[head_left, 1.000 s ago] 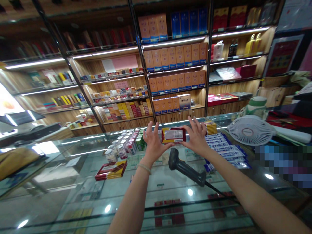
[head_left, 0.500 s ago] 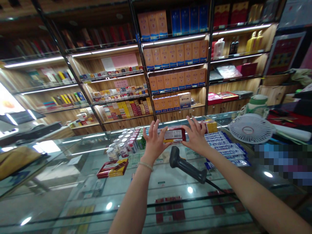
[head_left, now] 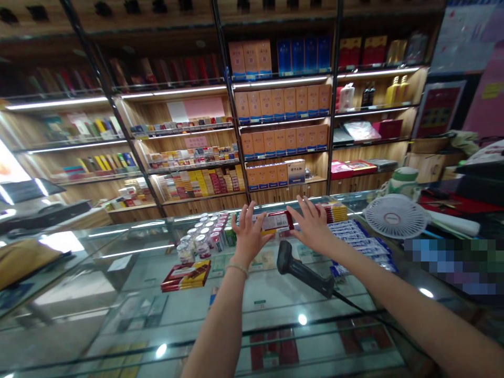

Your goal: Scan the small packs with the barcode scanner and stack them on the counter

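Observation:
Between my two hands lies a red and yellow chocolate pack (head_left: 276, 222) with a white label facing up, at the far side of the glass counter. My left hand (head_left: 248, 234) is at its left end, fingers spread and raised, thumb and index beside the pack. At the right end, my right hand (head_left: 310, 223) has its fingers spread, the fingertips by the pack's edge. A dark barcode scanner (head_left: 303, 273) lies on the counter just below the hands. More red and yellow chocolate packs (head_left: 186, 275) are stacked at the left.
Clear jars (head_left: 201, 241) and cans stand left of the hands. Blue and white packets (head_left: 360, 244) lie to the right, near a white fan (head_left: 396, 217) and a green-lidded jug (head_left: 401, 182). The scanner's cable runs toward the lower right.
The view has tilted up and shifted slightly, so more upper shelf shows. Both hands stay spread at the ends of the chocolate pack, the right hand slightly farther from its end.

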